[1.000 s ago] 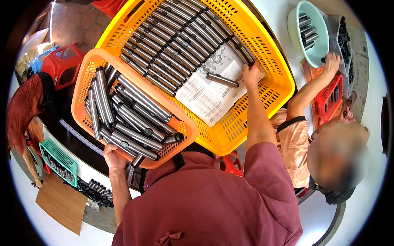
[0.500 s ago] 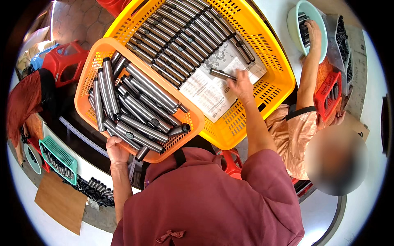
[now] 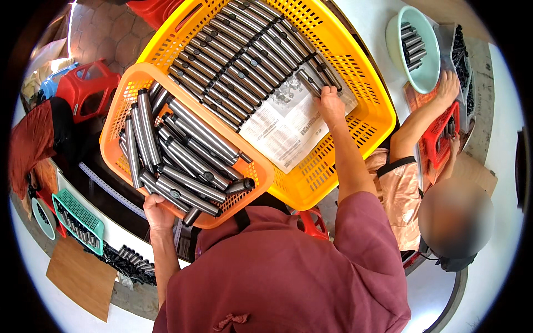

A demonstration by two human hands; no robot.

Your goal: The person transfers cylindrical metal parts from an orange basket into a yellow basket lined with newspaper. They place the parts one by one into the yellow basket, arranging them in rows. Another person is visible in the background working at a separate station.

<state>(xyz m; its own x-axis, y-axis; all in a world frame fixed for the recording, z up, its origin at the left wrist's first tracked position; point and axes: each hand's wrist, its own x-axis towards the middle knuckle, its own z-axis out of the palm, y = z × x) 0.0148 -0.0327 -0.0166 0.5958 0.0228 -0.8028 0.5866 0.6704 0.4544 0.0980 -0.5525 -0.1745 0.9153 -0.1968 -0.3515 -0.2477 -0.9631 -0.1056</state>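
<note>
Our right hand [image 3: 330, 104] has moved up to pinch a metal rod [image 3: 308, 81] by the yellow basket's [image 3: 371, 125] rows, while our left hand [image 3: 157, 213] still grips the orange basket's [image 3: 119, 105] near edge.

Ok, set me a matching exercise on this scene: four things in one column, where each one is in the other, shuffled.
Things:
1. right hand
2. left hand
3. newspaper sheet
4. pale green bowl

Places:
A. on the white table at the upper right, with metal rods in it
B. at the near rim of the orange basket
C. lying flat on the floor of the yellow basket
D. inside the yellow basket, setting a metal rod at the end of the row

Pairs: 1-D, 2-B, 3-C, 4-A
</note>
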